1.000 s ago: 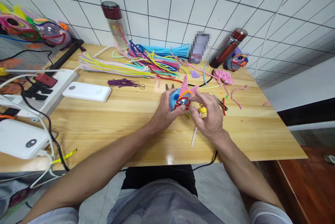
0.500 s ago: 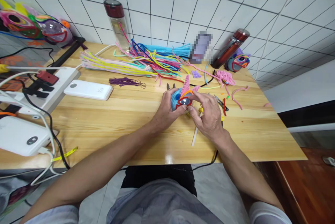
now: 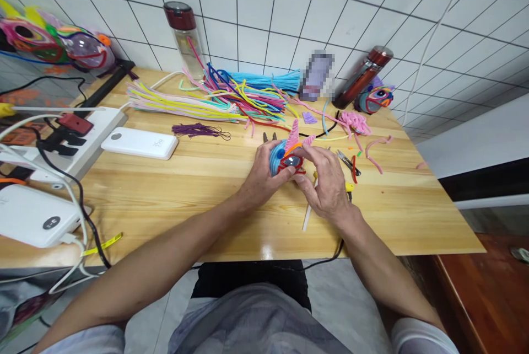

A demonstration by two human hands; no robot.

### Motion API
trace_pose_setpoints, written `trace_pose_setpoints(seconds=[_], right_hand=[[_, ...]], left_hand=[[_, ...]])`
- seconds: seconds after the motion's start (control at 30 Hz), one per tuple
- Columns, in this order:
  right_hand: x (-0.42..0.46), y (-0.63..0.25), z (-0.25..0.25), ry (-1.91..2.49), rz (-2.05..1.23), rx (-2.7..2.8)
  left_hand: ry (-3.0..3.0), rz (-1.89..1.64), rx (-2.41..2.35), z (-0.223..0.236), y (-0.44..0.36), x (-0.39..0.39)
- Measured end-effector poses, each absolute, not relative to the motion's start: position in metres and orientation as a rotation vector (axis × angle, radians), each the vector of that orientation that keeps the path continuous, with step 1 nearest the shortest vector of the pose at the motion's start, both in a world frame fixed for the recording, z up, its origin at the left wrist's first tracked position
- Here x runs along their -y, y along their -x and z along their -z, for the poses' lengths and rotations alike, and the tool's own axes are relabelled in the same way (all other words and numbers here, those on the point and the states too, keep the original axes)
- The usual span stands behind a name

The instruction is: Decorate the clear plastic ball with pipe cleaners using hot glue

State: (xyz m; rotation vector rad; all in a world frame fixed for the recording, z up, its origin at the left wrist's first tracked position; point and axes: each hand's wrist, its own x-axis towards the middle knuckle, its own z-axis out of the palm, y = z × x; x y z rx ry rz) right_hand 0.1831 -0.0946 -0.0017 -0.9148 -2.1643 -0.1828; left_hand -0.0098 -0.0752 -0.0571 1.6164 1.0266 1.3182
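A small round blue pipe-cleaner figure (image 3: 276, 160) is between my hands above the table. It has pink upright ears, an orange strip and red edging round a shiny clear window. My left hand (image 3: 262, 175) wraps its left side, the thumb along the lower front. My right hand (image 3: 328, 180) curves round its right side, index finger near the orange strip and thumb at the lower red edge. Partly hidden beneath my right hand lies a thin white stick (image 3: 306, 218); a yellow piece with a black cord (image 3: 349, 187) shows beside the wrist.
Bundles of coloured pipe cleaners (image 3: 185, 103) lie at the back, near a clear bottle (image 3: 185, 39) and a dark red flask (image 3: 363, 77). Small snips (image 3: 349, 162) are to the right. White power banks (image 3: 139, 142) and a cabled power strip (image 3: 93, 136) occupy the left.
My right hand has shifted slightly left and its fingers have moved on the figure's right side. More of the yellow piece shows beside the wrist. My left hand stays put.
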Motion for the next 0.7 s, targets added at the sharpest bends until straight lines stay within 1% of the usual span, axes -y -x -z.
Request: trace_pose_setpoints(seconds=[0.17,0.43,0.7], right_hand=[[0.0935,-0.1866,0.0006,0.923,0.236,2.136],[0.0962,-0.1909,-0.0033,0.887,0.190,2.026],[0.0932,-0.1910,-0.0013,0.952,0.177,2.091]], left_hand=[[-1.611,-1.305,-1.044,0.0563,0.0099,0.0765],[-1.573,-1.279,-1.046,0.0544,0.0104,0.0774],[-1.564,-1.280,-1.037,0.0543,0.0120,0.0771]])
